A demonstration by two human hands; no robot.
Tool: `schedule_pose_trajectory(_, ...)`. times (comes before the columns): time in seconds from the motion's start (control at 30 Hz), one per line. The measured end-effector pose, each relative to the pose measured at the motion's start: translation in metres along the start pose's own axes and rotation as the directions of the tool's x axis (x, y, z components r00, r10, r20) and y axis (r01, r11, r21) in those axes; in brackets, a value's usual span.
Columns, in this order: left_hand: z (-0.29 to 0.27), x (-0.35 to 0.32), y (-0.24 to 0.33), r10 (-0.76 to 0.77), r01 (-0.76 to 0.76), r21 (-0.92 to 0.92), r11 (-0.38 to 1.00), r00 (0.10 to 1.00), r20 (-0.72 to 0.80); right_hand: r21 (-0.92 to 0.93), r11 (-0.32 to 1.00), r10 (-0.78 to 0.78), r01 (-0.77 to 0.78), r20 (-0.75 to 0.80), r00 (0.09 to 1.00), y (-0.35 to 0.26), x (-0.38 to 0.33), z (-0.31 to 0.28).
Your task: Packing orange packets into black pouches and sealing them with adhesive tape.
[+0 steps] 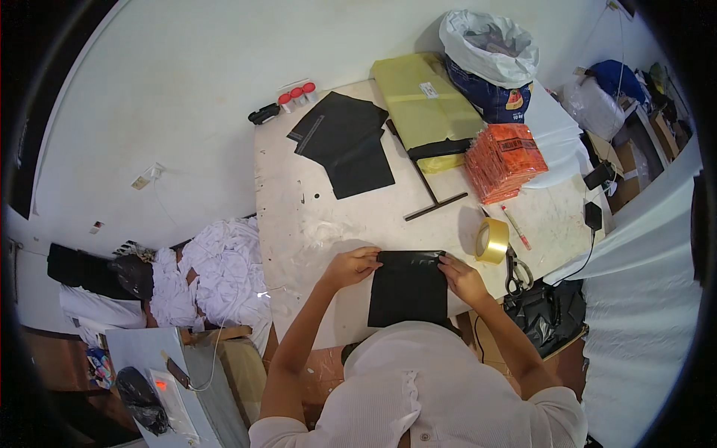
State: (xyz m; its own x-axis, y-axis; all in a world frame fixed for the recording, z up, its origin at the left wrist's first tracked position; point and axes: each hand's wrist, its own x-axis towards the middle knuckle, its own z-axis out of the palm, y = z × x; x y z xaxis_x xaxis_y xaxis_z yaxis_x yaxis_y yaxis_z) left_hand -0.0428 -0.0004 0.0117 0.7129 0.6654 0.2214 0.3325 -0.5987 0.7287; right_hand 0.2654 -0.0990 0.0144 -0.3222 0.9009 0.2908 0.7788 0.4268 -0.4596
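The near bag (408,293) is black, and the far bags (352,155) are black too. The surface (290,213) is creamy white. The packets (504,163) are orange with dark marks. The tape (492,240) is gold. The pen (517,228) is red and white. The big sack (489,71) is dark blue and white.

1. Sack (485,84), beyond the right hand (463,281) and its grip: small white print with a number, under a red-and-yellow picture.
2. Orange packets (508,163), beyond the grip, a little right, nearer than the sack: dark block lettering on the top one.
3. Yellow package (422,119), straight beyond the grip: white label (429,90), its print too small to read.
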Motion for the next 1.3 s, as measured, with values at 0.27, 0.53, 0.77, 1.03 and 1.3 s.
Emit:
schedule_pose_trajectory(0.27, 0.011, -0.011, 0.03, -0.049, 0.058, 0.392, 0.918, 0.998, -0.033, -0.082, 0.99, 0.101, -0.113, -0.138, 0.985, -0.042, 0.01, 0.0)
schedule_pose_trajectory(0.53, 0.068, 0.007, 0.053, -0.101, 0.074, 0.502, 0.862, 0.995, 0.027, -0.248, 0.949, 0.232, -0.197, 0.12, 0.965, -0.052, 0.018, 0.027)
schedule_pose_trajectory(0.77, 0.078, 0.002, 0.053, -0.254, 0.272, 0.51, 0.816, 0.961, -0.106, -0.026, 0.884, 0.465, -0.466, -0.043, 0.884, -0.039, 0.017, 0.014)
schedule_pose_trajectory(1.03, 0.083, -0.001, 0.08, -0.351, 0.565, 0.427, 0.706, 0.803, -0.481, 0.197, 0.854, 0.438, -0.482, -0.773, 0.46, 0.068, 0.099, -0.144)
schedule_pose_trajectory(1.3, 0.099, -0.012, 0.11, -0.36, 0.327, 0.523, 0.787, 0.932, -0.042, 0.609, 0.493, 0.865, -0.622, -0.267, 0.424, 0.191, 0.116, -0.167)
